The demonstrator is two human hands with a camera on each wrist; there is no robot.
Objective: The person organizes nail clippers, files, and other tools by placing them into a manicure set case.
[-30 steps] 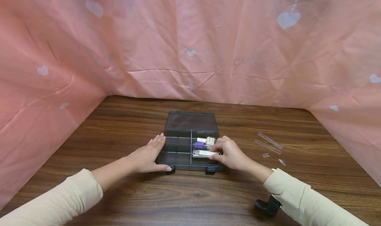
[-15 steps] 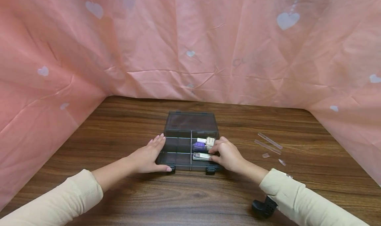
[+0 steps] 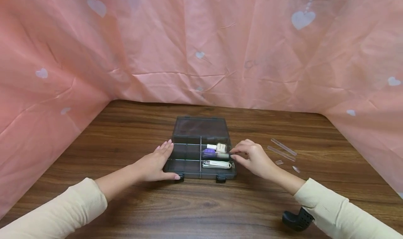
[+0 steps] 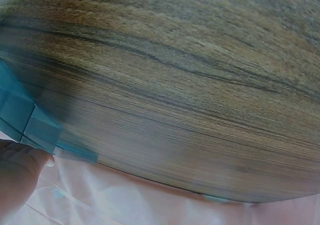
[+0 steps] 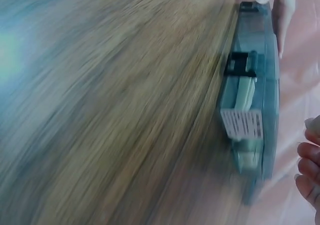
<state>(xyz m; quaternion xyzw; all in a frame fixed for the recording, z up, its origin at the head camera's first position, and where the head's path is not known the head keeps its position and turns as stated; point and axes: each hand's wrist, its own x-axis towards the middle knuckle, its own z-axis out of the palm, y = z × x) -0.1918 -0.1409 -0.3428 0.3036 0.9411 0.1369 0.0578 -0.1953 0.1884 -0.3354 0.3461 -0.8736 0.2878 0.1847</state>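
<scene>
Holding nothing visible, my right hand (image 3: 256,158) hovers beside the open case (image 3: 185,166); my left hand (image 3: 154,164) rests on its left edge. Nail clippers (image 3: 216,164) and polish bottles (image 3: 209,153) look stowed; clear strips (image 3: 284,146) remain toward the right edge of the tabletop (image 3: 189,211).

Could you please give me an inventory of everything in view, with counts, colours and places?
Box: one, dark translucent, open on the table
Nail clippers: one, pale and silvery, box's front right compartment
Purple bottle: one, purple, behind the clippers
Cream bottle: one, cream with white cap, behind the purple one
Clear strips: two, table, right of box
Small clear pieces: two, near the strips
Black perforated piece: one, black, lower right
Table: one, brown, beneath everything
Curtain: pink with white hearts, surrounding the table
Sleeves: two, cream, both arms
Left hand: one, at box's left edge
Right hand: one, by box's right side
</scene>
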